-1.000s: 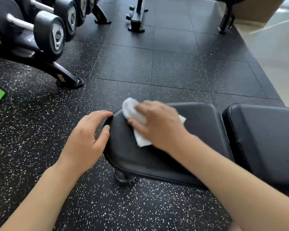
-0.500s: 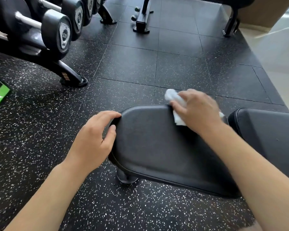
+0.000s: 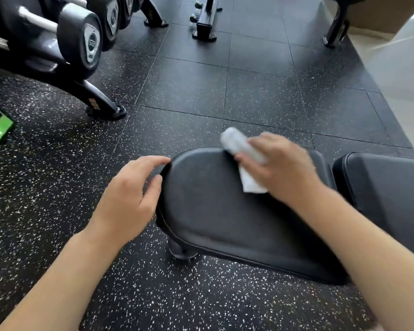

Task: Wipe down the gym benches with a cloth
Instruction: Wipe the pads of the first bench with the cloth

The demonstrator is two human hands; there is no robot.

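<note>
Pressing a white cloth (image 3: 245,161) against the far edge of the black seat pad (image 3: 225,211), the right hand (image 3: 280,166) had its fingers curled round the bunched fabric, so that one end stuck out past the fingertips and a flat corner trailed onto the pad beneath the palm. The blur over that hand suggested it was in mid-stroke. The left hand (image 3: 129,197) sat at the rounded near end of the pad, fingers loosely bent with the fingertips and thumb touching the pad's rim and nothing held in them; it was probably there to steady the bench while the other hand rubbed. A second pad (image 3: 387,199) lay just beside the first, to the right, with a narrow gap between them, and it looked to be the likely next surface. The bench stood on speckled rubber flooring (image 3: 189,96), with a dumbbell rack (image 3: 77,44) well apart at the upper left.
</note>
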